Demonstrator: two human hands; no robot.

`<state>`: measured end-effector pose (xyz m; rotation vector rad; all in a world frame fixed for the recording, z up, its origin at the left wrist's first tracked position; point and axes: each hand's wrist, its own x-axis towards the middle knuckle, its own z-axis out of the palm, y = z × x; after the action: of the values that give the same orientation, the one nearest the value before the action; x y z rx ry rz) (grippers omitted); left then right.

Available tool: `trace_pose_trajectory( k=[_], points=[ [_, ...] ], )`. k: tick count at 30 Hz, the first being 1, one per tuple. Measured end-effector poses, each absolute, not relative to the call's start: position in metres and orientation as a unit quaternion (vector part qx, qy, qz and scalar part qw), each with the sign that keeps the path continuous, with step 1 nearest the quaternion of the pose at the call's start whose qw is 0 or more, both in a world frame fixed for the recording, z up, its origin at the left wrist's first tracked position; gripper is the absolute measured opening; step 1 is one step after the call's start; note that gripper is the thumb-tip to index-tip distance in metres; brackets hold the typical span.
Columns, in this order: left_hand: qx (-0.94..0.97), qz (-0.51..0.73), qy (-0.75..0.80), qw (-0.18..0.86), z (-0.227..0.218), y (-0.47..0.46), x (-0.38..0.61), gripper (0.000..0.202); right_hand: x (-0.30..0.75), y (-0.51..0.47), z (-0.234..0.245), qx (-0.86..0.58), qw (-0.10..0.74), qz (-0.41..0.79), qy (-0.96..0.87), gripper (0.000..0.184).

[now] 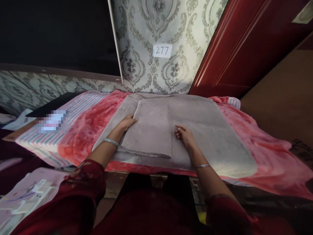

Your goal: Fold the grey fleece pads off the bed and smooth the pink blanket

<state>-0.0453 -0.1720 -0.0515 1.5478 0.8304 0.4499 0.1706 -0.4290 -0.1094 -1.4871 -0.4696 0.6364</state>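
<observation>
A grey-mauve plush cloth (pixel 210 130) lies spread on a red and pink blanket (pixel 83 130). Its left part is folded over into a narrower panel (pixel 151 130). My left hand (pixel 127 122) rests flat on that panel's left edge, fingers stretched out. My right hand (pixel 184 134) sits at the panel's right edge with fingers curled on the fabric. Both wrists wear thin bangles and both sleeves are dark red.
A striped sheet (pixel 73 107) shows under the blanket at the left. Patterned wallpaper with a paper tag reading 277 (pixel 162 50) stands behind. A red door (pixel 244 49) is at the right. White papers (pixel 29 195) lie at the lower left.
</observation>
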Motion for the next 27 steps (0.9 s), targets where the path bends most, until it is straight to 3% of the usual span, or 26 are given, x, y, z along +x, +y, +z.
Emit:
trace_pose_trajectory(
  k=[8, 15, 22, 27],
  points=[
    [0.672, 0.201, 0.334, 0.63, -0.058, -0.184, -0.069, 0.065, 0.166, -0.426, -0.119, -0.675, 0.651, 0.225, -0.265, 0.042],
    [0.832, 0.228, 0.384, 0.33, -0.062, -0.197, -0.066, 0.067, 0.163, -0.424, -0.121, -0.697, 0.632, 0.201, -0.273, 0.045],
    [0.862, 0.194, 0.404, 0.238, -0.052, -0.21, -0.07, 0.066, 0.165, -0.426, -0.127, -0.698, 0.627, 0.198, -0.284, 0.048],
    [0.929, 0.176, 0.314, 0.08, -0.038, -0.253, -0.067, 0.061, 0.155, -0.413, -0.105, -0.736, 0.533, 0.021, -0.416, 0.043]
  ],
)
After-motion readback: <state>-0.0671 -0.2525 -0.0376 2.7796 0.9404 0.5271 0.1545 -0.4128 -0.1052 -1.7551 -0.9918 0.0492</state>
